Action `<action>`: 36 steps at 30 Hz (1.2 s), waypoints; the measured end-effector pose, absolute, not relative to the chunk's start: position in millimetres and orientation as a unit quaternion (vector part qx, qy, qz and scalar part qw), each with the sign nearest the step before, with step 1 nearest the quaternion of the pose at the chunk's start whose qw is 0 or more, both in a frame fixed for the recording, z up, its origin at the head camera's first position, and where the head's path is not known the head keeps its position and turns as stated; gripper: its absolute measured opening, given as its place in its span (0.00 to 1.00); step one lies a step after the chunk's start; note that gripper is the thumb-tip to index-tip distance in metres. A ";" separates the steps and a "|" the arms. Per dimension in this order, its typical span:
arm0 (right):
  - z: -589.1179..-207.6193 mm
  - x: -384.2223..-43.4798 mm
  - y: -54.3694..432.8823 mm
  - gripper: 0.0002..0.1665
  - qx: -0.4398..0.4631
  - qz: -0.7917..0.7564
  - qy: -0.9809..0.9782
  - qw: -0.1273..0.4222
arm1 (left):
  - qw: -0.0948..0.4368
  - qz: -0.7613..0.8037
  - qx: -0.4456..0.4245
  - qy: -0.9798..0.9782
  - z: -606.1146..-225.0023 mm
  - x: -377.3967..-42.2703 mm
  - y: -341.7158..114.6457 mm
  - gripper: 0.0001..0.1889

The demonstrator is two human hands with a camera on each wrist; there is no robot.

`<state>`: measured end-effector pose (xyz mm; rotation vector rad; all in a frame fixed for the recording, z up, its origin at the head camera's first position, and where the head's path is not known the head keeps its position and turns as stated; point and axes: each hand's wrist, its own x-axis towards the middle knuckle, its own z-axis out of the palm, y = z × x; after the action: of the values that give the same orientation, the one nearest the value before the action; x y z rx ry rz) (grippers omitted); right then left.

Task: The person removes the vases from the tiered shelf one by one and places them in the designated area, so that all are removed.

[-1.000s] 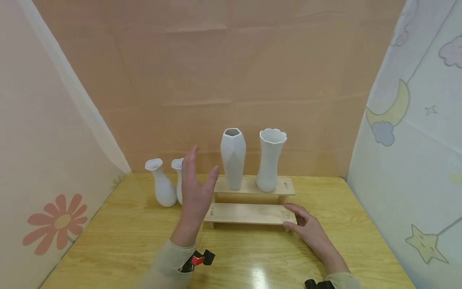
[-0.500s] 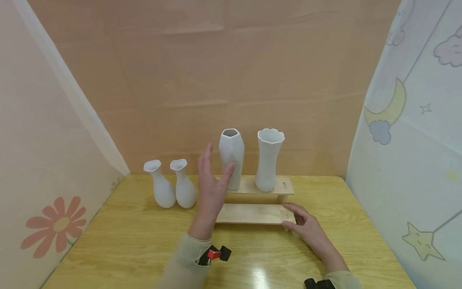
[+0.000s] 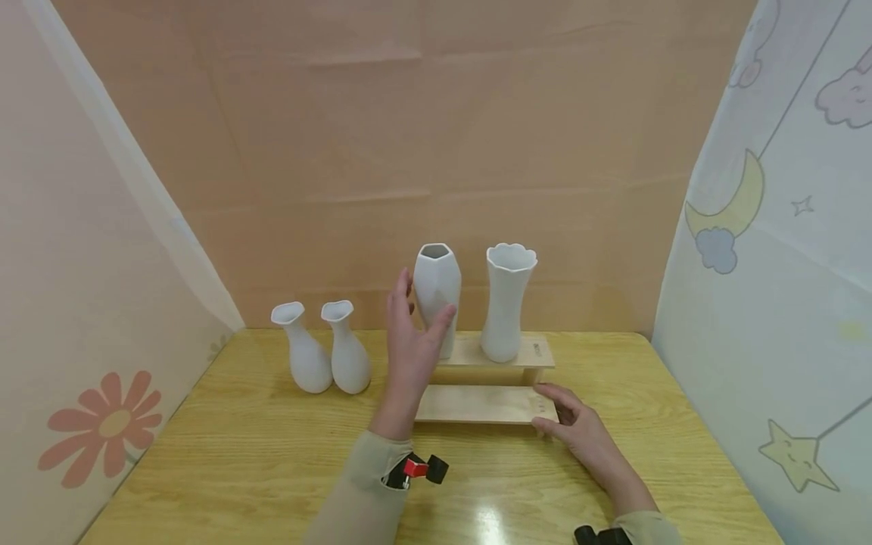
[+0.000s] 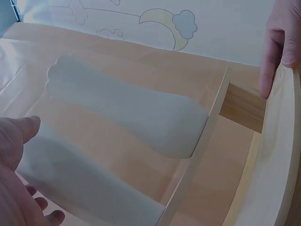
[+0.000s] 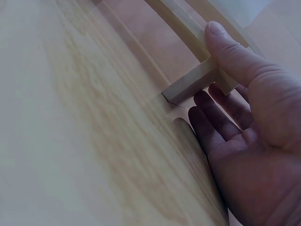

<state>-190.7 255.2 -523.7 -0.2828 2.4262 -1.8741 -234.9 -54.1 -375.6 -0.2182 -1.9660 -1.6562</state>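
Observation:
A white faceted vase [image 3: 436, 281] stands upright on the upper step of a two-step wooden stand [image 3: 470, 405]. My left hand [image 3: 414, 341] is at its left side, thumb overlapping the vase's front and fingers spread along the far left. The left wrist view has this thumb and the fingertips on either side of the vase [image 4: 84, 181]. My right hand [image 3: 579, 428] grips the right end of the lower step, its thumb [image 5: 230, 49] on one side of the wood and the other fingers beneath. To the right, a white scallop-rimmed vase [image 3: 507, 306] shares the upper step.
Two smaller white vases [image 3: 309, 359] with bent necks stand side by side on the wood-grain table [image 3: 225, 462], left of the stand. An orange-brown cloth [image 3: 306, 151] hangs behind, and patterned sheets flank both sides.
My left hand has moved right, past the two small vases, to the faceted vase. The right hand stays on the stand, and the vases keep their places.

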 end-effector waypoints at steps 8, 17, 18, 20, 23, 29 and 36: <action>-522.5 -190.9 252.7 0.42 -0.092 -0.607 0.789 0.029 | 0.267 -0.630 -0.078 -0.725 -378.1 -243.0 -50.9 0.52; -522.6 -192.5 252.6 0.42 -0.095 -0.603 0.792 0.034 | 0.269 -0.622 -0.070 -0.732 -379.4 -249.8 -48.4 0.53; -523.3 -193.0 253.0 0.42 -0.097 -0.602 0.792 0.033 | 0.272 -0.619 -0.069 -0.734 -379.3 -250.2 -48.0 0.53; -524.6 -193.9 253.9 0.43 -0.103 -0.599 0.793 0.033 | 0.277 -0.613 -0.065 -0.737 -379.5 -250.9 -47.3 0.52; -527.2 -194.7 255.5 0.42 -0.115 -0.597 0.793 0.025 | 0.284 -0.604 -0.059 -0.742 -379.4 -251.1 -46.5 0.52; -527.6 -195.5 256.0 0.42 -0.111 -0.594 0.796 0.026 | 0.289 -0.597 -0.052 -0.746 -380.0 -251.3 -45.4 0.51; -521.7 -192.1 253.0 0.41 -0.095 -0.604 0.790 0.036 | 0.289 -0.600 -0.051 -0.744 -380.5 -251.3 -44.7 0.49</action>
<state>-192.1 253.0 -521.7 -0.2908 2.4264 -1.8558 -251.3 -44.7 -380.5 -0.1356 -1.9851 -1.6022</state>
